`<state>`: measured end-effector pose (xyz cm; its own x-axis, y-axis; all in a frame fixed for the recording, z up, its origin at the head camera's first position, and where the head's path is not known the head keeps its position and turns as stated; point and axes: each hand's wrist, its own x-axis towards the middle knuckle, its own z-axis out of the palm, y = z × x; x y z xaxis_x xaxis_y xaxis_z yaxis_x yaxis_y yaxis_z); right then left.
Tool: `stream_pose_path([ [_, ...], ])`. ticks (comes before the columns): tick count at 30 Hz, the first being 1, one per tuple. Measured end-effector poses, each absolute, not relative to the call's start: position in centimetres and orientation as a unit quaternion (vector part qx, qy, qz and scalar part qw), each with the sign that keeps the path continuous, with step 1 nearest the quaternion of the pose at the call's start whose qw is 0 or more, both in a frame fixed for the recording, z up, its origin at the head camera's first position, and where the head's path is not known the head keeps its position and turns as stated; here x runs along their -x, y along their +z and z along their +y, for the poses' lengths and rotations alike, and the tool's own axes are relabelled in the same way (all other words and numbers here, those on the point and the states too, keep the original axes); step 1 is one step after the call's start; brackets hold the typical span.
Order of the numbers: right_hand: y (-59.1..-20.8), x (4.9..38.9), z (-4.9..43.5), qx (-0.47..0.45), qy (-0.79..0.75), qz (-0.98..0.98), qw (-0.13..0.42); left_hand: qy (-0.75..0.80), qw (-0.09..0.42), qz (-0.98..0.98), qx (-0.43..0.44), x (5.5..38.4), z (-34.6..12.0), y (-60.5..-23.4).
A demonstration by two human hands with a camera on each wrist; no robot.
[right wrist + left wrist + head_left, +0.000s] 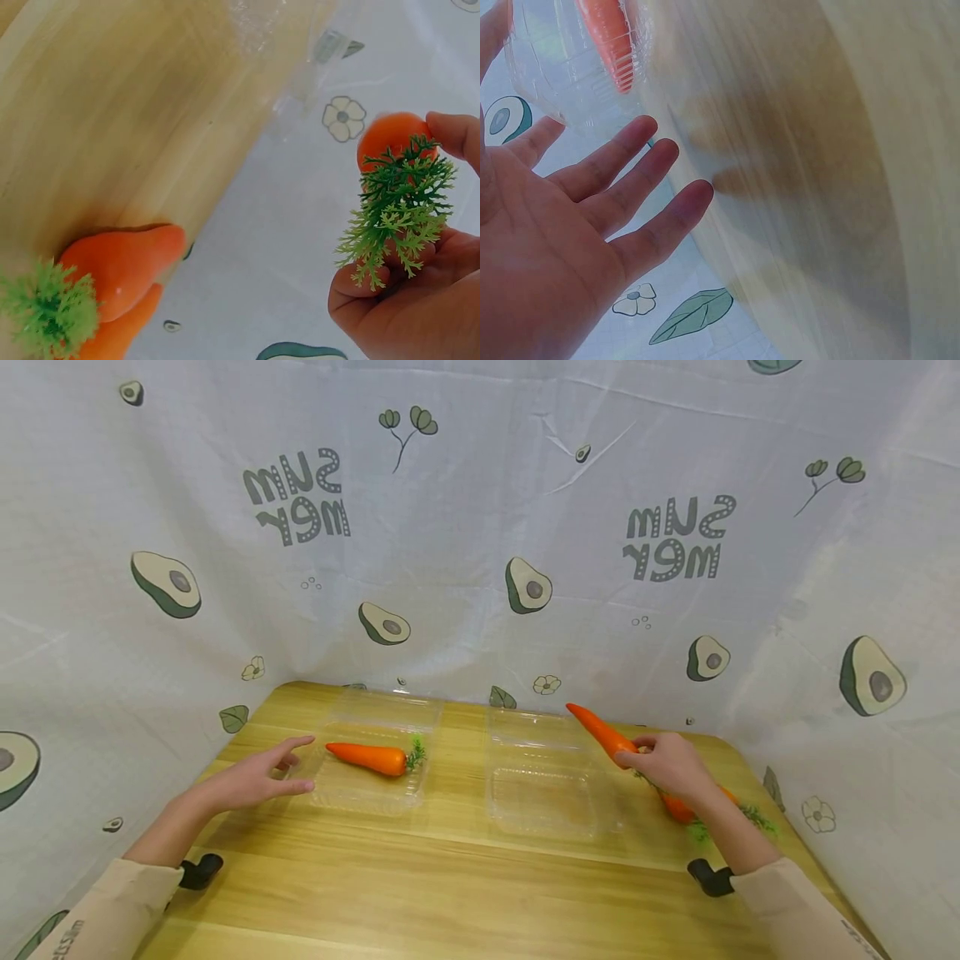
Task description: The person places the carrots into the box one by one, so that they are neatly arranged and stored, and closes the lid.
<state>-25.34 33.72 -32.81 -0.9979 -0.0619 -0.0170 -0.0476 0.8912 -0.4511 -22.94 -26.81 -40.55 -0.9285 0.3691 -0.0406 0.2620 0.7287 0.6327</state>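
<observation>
My right hand (667,766) grips an orange carrot (596,729) near its leafy end, tip pointing up and to the left. In the right wrist view its green leaves (401,214) hang in front of the curled fingers. Below that hand, more carrots (124,266) lie on the table, partly behind the wrist in the head view. My left hand (251,781) has its fingers spread at the left side of a clear plastic box (367,802). A carrot (367,758) lies inside that box. Whether the left fingers touch the box I cannot tell.
A second clear plastic box (543,822), lid laid back, stands on the wooden table (450,893) to the right of the first. A white cloth (450,568) printed with avocados surrounds the table at the back and sides.
</observation>
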Motion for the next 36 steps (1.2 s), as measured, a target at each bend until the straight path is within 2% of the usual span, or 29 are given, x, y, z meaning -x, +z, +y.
stream_pose_path([
  [36, -30.6, 27.2, 27.1, 0.103, -0.23, 0.968, 0.01, 0.326, 0.09, 0.927, -0.164, 23.0, -26.7, -40.5],
])
